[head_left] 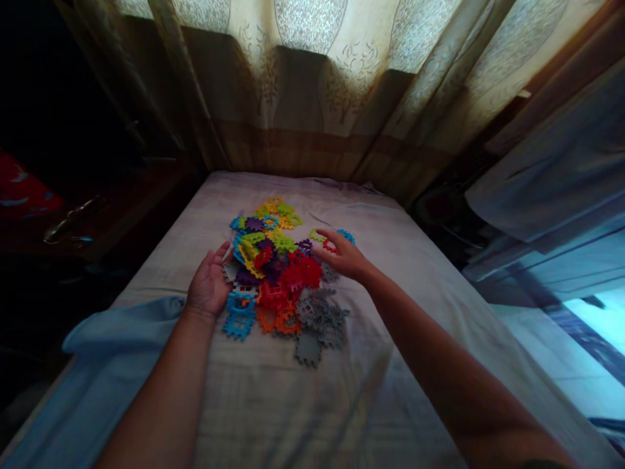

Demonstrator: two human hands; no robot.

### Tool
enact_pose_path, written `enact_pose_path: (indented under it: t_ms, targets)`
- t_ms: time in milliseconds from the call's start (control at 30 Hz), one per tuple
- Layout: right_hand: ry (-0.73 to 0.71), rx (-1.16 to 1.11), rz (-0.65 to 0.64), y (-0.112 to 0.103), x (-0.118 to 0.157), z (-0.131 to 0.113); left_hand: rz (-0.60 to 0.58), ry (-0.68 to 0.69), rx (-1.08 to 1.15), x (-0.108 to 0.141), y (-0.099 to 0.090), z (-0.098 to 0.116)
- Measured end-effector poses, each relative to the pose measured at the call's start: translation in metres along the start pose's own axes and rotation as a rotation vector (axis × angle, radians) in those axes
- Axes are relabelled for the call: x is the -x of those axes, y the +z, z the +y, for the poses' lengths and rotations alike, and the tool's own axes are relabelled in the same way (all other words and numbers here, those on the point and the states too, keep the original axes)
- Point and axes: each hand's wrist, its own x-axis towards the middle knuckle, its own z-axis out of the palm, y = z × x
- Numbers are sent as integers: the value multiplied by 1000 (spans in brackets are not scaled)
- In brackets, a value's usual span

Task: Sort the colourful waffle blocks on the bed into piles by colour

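A heap of toothed plastic building pieces lies on the bedsheet (273, 410) between my hands. Red pieces (300, 270) fill its middle, grey pieces (308, 348) the near right, and blue pieces (239, 324) the near left. Orange pieces (268, 319) lie between the blue and the grey. Yellow and green pieces (276, 208) spread at the far end. My left hand (211, 281), palm turned up and fingers apart, rests against the heap's left edge. Over the right side my right hand (344, 255) stretches its fingers, near a red ring-shaped piece (329, 246); nothing shows in its grasp.
A light blue cloth (122, 339) lies along the bed's left side. Patterned curtains (303, 98) hang behind the far edge. Dark wooden furniture (122, 202) stands at the left, and fabric (551, 176) hangs at the right.
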Motion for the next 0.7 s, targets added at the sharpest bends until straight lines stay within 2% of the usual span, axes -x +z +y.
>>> enact_pose_path:
  t_ms: [67,100,167,233,267,333,500,600,700]
  targets:
    - [26,92,27,-13,62,29,-10,1,-13,-1,-1,0]
    - [88,153,33,-16,94,40,-17,3,-27,-1,-1,-1]
    - [188,238,-27,-13,146,53,-37,11,-59,-2,-3,-1]
    - [154,287,-116,1,173,50,-56,18,-84,-2,-4,-1]
    - [106,288,-157,11,174,44,-62,18,-93,-2,-4,-2]
    - [33,254,-212,35,158,25,-67,13,-109,1,-3,-3]
    - [-45,135,-60,88,73,-22,-54,28,-165,4,3,-12]
    - [-12,32,29,102,38,-35,-25,82,-175,2,7,-21]
    - [75,-99,95,99,14,-40,-16,95,-161,0,21,-27]
